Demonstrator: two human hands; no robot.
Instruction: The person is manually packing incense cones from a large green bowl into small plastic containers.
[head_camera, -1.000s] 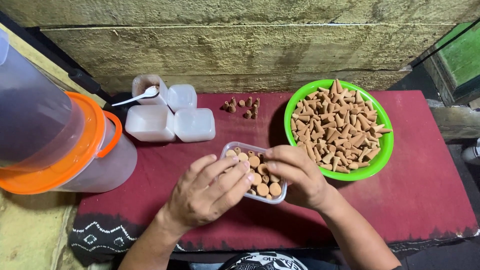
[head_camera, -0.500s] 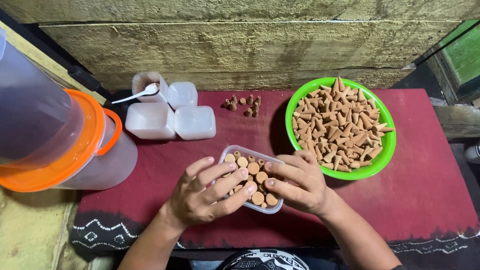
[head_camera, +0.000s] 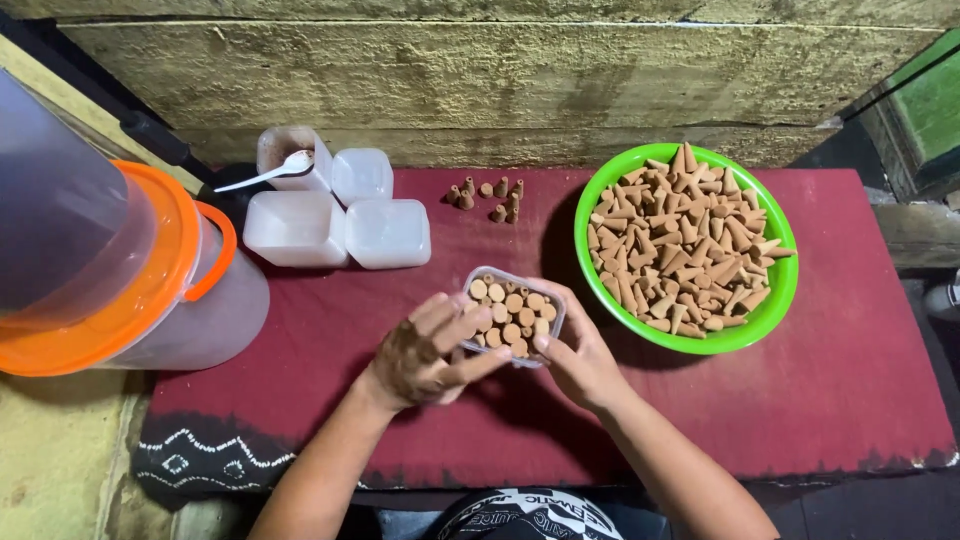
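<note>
Your left hand (head_camera: 425, 355) and right hand (head_camera: 578, 358) both grip the small clear plastic tray (head_camera: 510, 316) packed with tan cone-shaped pieces standing base up, holding it over the dark red cloth (head_camera: 850, 380) near the middle of the table. Your left hand's fingers are curled around the tray's near left edge, thumb pressed under the front rim; your right hand is half closed on the near right corner, fingers wrapping the side (whether the tray rests on the cloth or is lifted just off it, you cannot tell from this view). Just to the right of the tray sits the round green plastic bowl (head_camera: 600, 195) heaped with loose tan cones. Behind the tray, a small cluster of darker brown cones (head_camera: 487, 198) stands on the cloth. To the left are four frosted square plastic containers (head_camera: 388, 232), one holding a white plastic spoon (head_camera: 265, 174). At the far left stands a translucent bucket with an orange rim (head_camera: 160, 280).
</note>
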